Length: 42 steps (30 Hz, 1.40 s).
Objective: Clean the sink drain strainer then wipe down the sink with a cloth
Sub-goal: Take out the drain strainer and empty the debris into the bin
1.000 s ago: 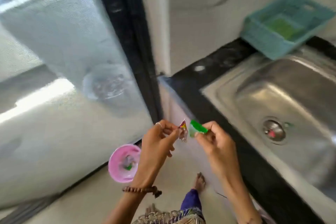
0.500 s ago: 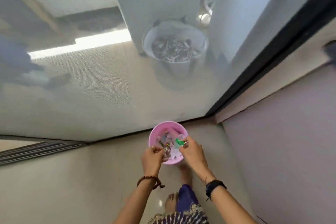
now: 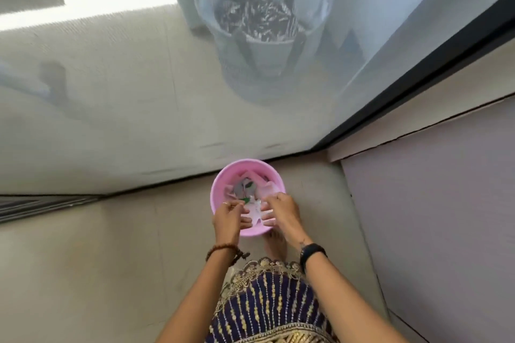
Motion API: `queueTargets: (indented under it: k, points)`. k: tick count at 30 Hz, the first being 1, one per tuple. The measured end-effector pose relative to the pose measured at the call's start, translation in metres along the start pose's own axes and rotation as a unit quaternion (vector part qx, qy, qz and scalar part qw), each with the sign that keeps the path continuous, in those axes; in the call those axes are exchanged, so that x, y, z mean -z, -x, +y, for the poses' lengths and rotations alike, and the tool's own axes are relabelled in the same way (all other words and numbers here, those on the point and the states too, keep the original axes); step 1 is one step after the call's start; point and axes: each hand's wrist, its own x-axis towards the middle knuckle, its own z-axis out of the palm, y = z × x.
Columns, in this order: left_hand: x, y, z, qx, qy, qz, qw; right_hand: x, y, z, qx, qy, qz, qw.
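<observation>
A small pink bin (image 3: 220, 184) stands on the floor at my feet, with paper and plastic scraps inside. Both hands hover over its near rim. My left hand (image 3: 227, 216) has its fingers spread, and a small green scrap (image 3: 246, 200) lies just off its fingertips among the litter. My right hand (image 3: 281, 209) is also spread, with nothing gripped in it. The sink, the drain strainer and any cloth are out of view.
A glass sliding door (image 3: 139, 106) with a black frame (image 3: 418, 78) runs behind the bin; a grey bucket (image 3: 262, 44) shows through it. A pale cabinet side (image 3: 432, 203) stands to the right. Beige floor tiles (image 3: 97, 273) lie to the left.
My view swung from the sink down to the floor. Both hands carried the green scrap and a wrapper bit down to the pink bin and have spread open over it.
</observation>
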Motion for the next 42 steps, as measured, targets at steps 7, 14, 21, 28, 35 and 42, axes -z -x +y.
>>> queueTargets:
  k: [7,14,21,28,35,42]
  points:
    - [-0.007,0.249,0.153,0.011,0.178,-0.210,0.961,0.116,0.235,-0.111,0.029,-0.338,-0.042,0.940]
    - [-0.075,0.442,0.235,-0.125,0.077,-0.446,0.883,0.251,0.399,-0.143,0.202,-0.436,0.052,0.875]
    - [-0.240,0.536,0.232,-0.235,-0.097,-0.510,0.822,0.420,0.423,-0.104,0.216,-0.508,0.220,0.804]
    - [-0.449,0.517,0.187,-0.456,-0.508,-0.363,0.634,0.604,0.344,0.004,0.082,-0.108,0.467,0.874]
    - [-0.528,0.451,0.115,-0.523,-0.709,-0.281,0.379,0.663,0.263,0.064,0.071,0.117,0.436,0.889]
    - [-0.542,0.428,0.092,-0.545,-0.739,-0.270,0.291,0.656,0.231,0.081,0.093,0.197,0.384,0.897]
